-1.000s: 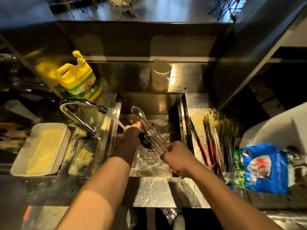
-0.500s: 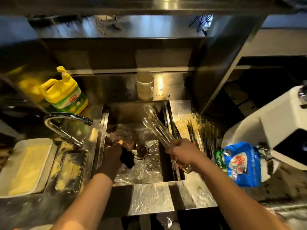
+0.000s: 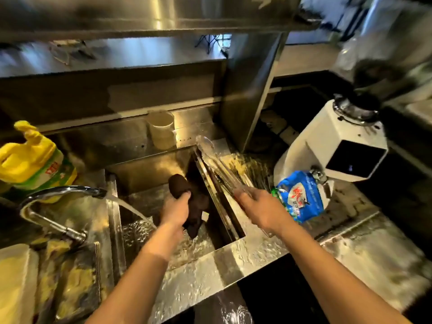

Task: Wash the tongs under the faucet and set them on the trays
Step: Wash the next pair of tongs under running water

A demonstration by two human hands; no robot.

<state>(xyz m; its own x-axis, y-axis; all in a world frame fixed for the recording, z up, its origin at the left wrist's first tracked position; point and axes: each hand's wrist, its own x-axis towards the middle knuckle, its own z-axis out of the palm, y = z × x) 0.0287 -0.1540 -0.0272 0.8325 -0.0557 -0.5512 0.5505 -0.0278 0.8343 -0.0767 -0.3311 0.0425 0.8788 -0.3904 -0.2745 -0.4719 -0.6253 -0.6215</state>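
1. Far left of frame: the faucet [image 3: 63, 195] runs; its stream arcs right and down into the sink [image 3: 205, 258], landing just left of our left wrist.
2. Left hand [image 3: 174, 211], centre of frame, over the basin: fingers curl around a dark cloth [image 3: 187, 195]. It holds no tongs.
3. Right of centre: the tongs [image 3: 217, 167] sit in our right hand [image 3: 261, 211], which grips their near end. Individual fingers are blurred; we can only say they wrap the handle.
4. Long axis: it runs from the hand at centre-right up and leftward to the tips at upper centre, near the pale cup [image 3: 161, 129]. The tips point away from us, toward the back wall.
5. Position: the tongs hang over the sink's right edge and the tray area [image 3: 236, 160] beside it, clear of the water stream. Contact with the tray cannot be told through the blur.
6. Judgement: the right hand is the nearer one to the trays; lowering along this same axis would seat the tongs beside the utensils [image 3: 252, 176] already lying there.
7. Far right: a blue bag [image 3: 301, 195] sits just beside the right hand.
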